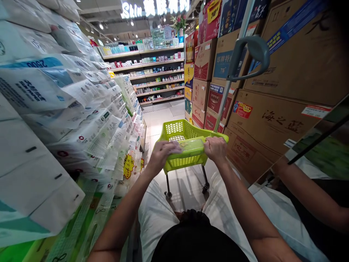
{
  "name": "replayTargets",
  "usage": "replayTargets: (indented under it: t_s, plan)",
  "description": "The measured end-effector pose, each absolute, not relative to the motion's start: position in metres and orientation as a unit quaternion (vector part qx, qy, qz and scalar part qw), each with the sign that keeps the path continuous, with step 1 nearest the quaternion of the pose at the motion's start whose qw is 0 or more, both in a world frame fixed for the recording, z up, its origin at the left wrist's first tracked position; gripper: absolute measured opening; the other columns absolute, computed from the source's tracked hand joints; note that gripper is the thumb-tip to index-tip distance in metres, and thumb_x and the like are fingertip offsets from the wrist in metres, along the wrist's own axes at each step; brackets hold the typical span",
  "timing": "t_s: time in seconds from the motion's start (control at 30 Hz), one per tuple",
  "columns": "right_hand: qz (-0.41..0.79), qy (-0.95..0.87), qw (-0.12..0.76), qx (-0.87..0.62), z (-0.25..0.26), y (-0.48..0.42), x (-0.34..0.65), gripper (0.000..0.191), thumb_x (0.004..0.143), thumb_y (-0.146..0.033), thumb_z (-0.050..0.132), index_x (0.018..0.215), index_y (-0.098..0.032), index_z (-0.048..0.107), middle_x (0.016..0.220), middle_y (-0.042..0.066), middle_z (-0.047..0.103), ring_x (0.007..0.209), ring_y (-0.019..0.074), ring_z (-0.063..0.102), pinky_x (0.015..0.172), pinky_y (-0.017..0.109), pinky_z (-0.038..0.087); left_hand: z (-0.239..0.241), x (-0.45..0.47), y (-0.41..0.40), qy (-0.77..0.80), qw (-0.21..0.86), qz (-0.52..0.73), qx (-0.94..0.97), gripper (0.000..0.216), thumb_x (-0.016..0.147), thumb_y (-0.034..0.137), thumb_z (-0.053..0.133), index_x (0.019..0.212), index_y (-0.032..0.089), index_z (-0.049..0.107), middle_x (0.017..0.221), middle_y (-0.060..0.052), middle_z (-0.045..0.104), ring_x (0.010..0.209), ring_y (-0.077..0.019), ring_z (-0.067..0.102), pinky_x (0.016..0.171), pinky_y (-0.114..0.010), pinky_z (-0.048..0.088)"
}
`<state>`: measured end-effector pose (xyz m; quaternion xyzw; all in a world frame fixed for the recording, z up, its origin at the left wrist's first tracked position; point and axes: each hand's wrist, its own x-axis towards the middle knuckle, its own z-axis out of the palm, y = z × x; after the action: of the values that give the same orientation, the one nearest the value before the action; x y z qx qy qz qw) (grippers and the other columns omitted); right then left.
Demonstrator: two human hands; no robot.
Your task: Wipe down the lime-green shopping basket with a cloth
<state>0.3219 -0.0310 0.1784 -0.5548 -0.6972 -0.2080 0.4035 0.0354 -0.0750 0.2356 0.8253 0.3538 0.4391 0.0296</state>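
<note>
A lime-green plastic shopping cart on thin wheeled legs stands in front of me in a shop aisle. My left hand is closed over the left end of the cart's near rim. My right hand grips the right end of the same rim, fingers curled round it. Between the two hands a flat green panel of the cart shows. The basket looks empty inside.
Stacked packs of tissue paper fill the shelving on my left. Cardboard cartons are piled high on my right, with a grey handle in front of them. Another person's arm is at lower right. Cosmetics shelves stand at the aisle's end.
</note>
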Motion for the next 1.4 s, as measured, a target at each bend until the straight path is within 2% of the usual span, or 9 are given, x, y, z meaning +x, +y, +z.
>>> replayTargets:
  t_s: [0.1, 0.2, 0.27, 0.4, 0.57, 0.73, 1.03, 1.23, 1.4]
  plan:
    - [-0.210, -0.696, 0.401, -0.558, 0.177, -0.028, 0.327, 0.024, 0.084, -0.020, 0.046, 0.065, -0.021, 0.060, 0.064, 0.006, 0.065, 0.066, 0.0202, 0.050, 0.072, 0.036, 0.027, 0.249, 0.035, -0.067, 0.374, 0.109, 0.623, 0.678, 0.032, 0.105, 0.044, 0.048, 0.127, 0.028, 0.063, 0.119, -0.006, 0.067, 0.112, -0.0191, 0.065, 0.098, -0.034, 0.054]
    - [-0.211, -0.693, 0.399, -0.562, 0.177, -0.026, 0.329, 0.025, 0.084, -0.019, 0.045, 0.065, -0.020, 0.060, 0.065, 0.006, 0.065, 0.066, 0.0203, 0.050, 0.072, 0.036, 0.027, 0.259, 0.034, -0.062, 0.372, 0.121, 0.692, 0.607, 0.038, 0.105, 0.049, 0.044, 0.136, 0.030, 0.056, 0.121, -0.004, 0.065, 0.116, -0.0177, 0.063, 0.100, -0.031, 0.053]
    - [-0.211, -0.694, 0.399, -0.561, 0.177, -0.026, 0.328, 0.025, 0.085, -0.020, 0.045, 0.066, -0.020, 0.061, 0.066, 0.006, 0.066, 0.067, 0.0205, 0.051, 0.073, 0.036, 0.027, 0.256, 0.033, -0.065, 0.390, 0.087, 0.634, 0.662, 0.036, 0.104, 0.048, 0.049, 0.131, 0.028, 0.061, 0.120, -0.005, 0.065, 0.115, -0.0198, 0.062, 0.101, -0.034, 0.052]
    - [-0.207, -0.697, 0.404, -0.555, 0.176, -0.028, 0.323, 0.025, 0.087, -0.021, 0.046, 0.067, -0.020, 0.062, 0.066, 0.006, 0.065, 0.069, 0.0207, 0.051, 0.074, 0.036, 0.028, 0.243, 0.025, -0.082, 0.442, -0.031, 0.405, 0.800, 0.027, 0.101, 0.042, 0.054, 0.116, 0.028, 0.072, 0.129, -0.009, 0.063, 0.119, -0.0269, 0.056, 0.106, -0.047, 0.046]
    - [-0.200, -0.695, 0.408, -0.558, 0.175, -0.026, 0.322, 0.026, 0.085, -0.022, 0.046, 0.063, -0.021, 0.059, 0.063, 0.006, 0.063, 0.066, 0.0206, 0.049, 0.073, 0.036, 0.027, 0.241, 0.042, -0.087, 0.461, -0.046, 0.283, 0.840, 0.030, 0.101, 0.043, 0.055, 0.123, 0.030, 0.070, 0.120, -0.008, 0.067, 0.114, -0.0284, 0.057, 0.105, -0.052, 0.043]
    - [-0.205, -0.705, 0.402, -0.548, 0.175, -0.022, 0.336, 0.027, 0.087, -0.022, 0.044, 0.066, -0.021, 0.060, 0.065, 0.006, 0.064, 0.067, 0.0207, 0.050, 0.074, 0.036, 0.028, 0.238, 0.074, -0.081, 0.440, -0.067, 0.273, 0.853, 0.035, 0.103, 0.042, 0.050, 0.129, 0.030, 0.068, 0.123, -0.010, 0.065, 0.106, -0.0274, 0.059, 0.097, -0.047, 0.048]
    - [-0.167, -0.743, 0.404, -0.507, 0.172, -0.003, 0.370, 0.032, 0.090, -0.022, 0.040, 0.077, -0.019, 0.069, 0.076, 0.006, 0.070, 0.075, 0.0215, 0.057, 0.082, 0.035, 0.034, 0.239, 0.036, -0.081, 0.421, -0.036, 0.308, 0.852, 0.031, 0.104, 0.041, 0.049, 0.123, 0.029, 0.070, 0.114, -0.008, 0.064, 0.106, -0.0230, 0.061, 0.095, -0.037, 0.053]
    - [-0.173, -0.713, 0.432, -0.524, 0.185, -0.016, 0.331, 0.033, 0.085, -0.021, 0.051, 0.111, -0.021, 0.071, 0.113, 0.007, 0.074, 0.104, 0.0257, 0.058, 0.099, 0.041, 0.032, 0.228, 0.085, -0.091, 0.427, -0.063, 0.320, 0.843, 0.026, 0.102, 0.032, 0.052, 0.121, 0.027, 0.070, 0.112, -0.011, 0.062, 0.101, -0.0248, 0.060, 0.090, -0.041, 0.055]
    - [-0.131, -0.711, 0.478, -0.499, 0.183, -0.027, 0.318, 0.029, 0.088, -0.018, 0.050, 0.098, -0.025, 0.075, 0.105, 0.002, 0.079, 0.103, 0.0248, 0.062, 0.103, 0.044, 0.031, 0.215, 0.088, -0.083, 0.372, -0.012, 0.363, 0.854, 0.028, 0.101, 0.025, 0.054, 0.123, 0.029, 0.071, 0.116, -0.009, 0.062, 0.109, -0.0236, 0.061, 0.094, -0.040, 0.056]
